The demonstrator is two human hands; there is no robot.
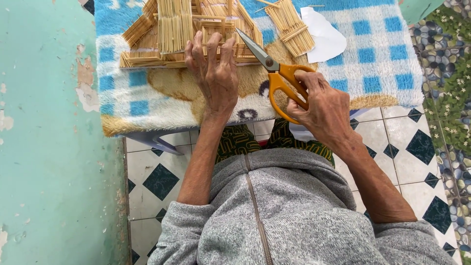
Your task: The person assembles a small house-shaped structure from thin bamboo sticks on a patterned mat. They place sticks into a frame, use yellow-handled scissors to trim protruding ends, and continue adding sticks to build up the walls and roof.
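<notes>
**A:** Start nearest you. What occupies the lower frame?

**B:** Your grey zip top (294, 216), with the tiled floor (157, 181) to either side of it.

**A:** State of your right hand?

**B:** Your right hand (326, 110), right of centre, is closed through the orange handles of the scissors (274, 73). The blades point to the upper left and appear nearly closed.

**A:** And your left hand?

**B:** Your left hand (216, 73) lies flat, fingers spread narrowly, pressing on the stick model (176, 32) at top centre.

**A:** What lies beyond?

**B:** The model rests on a blue checked blanket (382, 59). A loose stick bundle (292, 24) and a white paper scrap (326, 37) lie at the upper right, touching each other.
</notes>
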